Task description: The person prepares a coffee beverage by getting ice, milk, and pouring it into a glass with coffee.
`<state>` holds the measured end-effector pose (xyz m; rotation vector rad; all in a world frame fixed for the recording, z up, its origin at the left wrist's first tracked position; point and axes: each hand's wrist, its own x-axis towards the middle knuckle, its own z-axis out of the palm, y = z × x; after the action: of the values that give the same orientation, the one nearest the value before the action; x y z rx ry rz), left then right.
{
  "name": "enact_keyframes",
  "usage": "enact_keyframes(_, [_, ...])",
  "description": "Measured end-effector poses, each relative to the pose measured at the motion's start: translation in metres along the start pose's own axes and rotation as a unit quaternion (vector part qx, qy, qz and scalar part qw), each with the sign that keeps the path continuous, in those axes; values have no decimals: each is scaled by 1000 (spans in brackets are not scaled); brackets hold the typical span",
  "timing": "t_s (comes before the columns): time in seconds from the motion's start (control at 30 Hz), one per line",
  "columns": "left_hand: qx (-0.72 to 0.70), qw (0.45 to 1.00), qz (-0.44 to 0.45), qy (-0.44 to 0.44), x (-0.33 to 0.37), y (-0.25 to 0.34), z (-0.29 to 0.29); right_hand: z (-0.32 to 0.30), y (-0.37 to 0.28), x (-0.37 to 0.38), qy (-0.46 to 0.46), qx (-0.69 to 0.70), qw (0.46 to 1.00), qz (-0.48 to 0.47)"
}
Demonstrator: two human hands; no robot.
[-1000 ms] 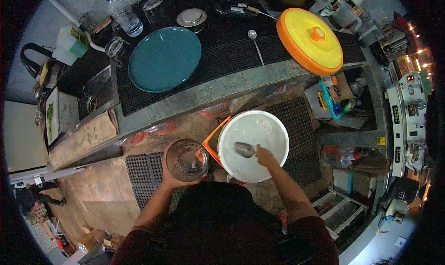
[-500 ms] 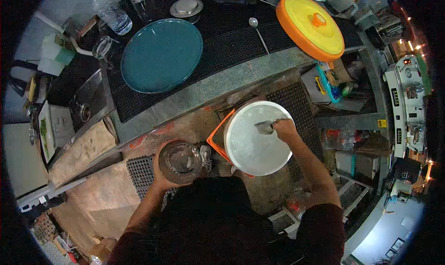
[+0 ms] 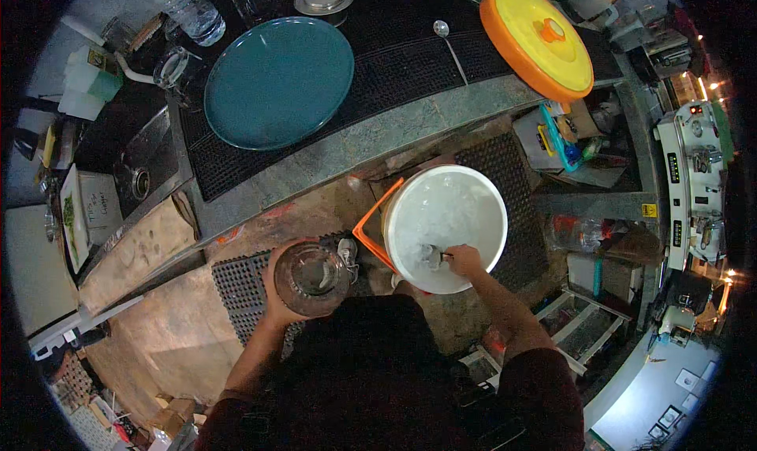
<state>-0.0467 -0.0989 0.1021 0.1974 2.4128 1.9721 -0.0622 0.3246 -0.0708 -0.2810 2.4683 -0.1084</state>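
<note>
My left hand [image 3: 276,300] is wrapped round the side of a clear, round glass jar [image 3: 311,281], seen from above with its mouth up. A small pale piece shows inside the jar. My right hand [image 3: 465,260] grips a metal scoop [image 3: 431,255] by its handle, and the scoop's head is down among white, ice-like stuff [image 3: 445,203]. That fills a round white bucket [image 3: 502,214] standing in front of me, right of the jar. The bucket's orange handle [image 3: 367,234] hangs out on its left.
Beyond the bucket runs a grey counter [image 3: 394,116] with a black mat. On it are a teal tray [image 3: 280,84], a long spoon [image 3: 452,53], an orange-and-yellow lid [image 3: 544,41] and a plastic bottle [image 3: 193,13]. A sink [image 3: 142,175] lies left; a coffee machine [image 3: 686,179] stands right.
My right hand and the scoop have moved from the bucket's upper right toward its near side, with the scoop's head in the white stuff. My left hand still holds the jar in about the same place.
</note>
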Motion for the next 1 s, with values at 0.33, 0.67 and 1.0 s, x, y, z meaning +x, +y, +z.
enact_keyframes(0.33, [-71,997,-3,36,3,1,34,34,-21,22,13,339,936,98])
enact_keyframes(0.67, [-46,999,-6,14,22,8,56,18,23,30,-17,442,896,-40])
enact_keyframes(1.0, [-31,992,105,-58,60,-43,100,-49,51,-26,21,499,865,-41])
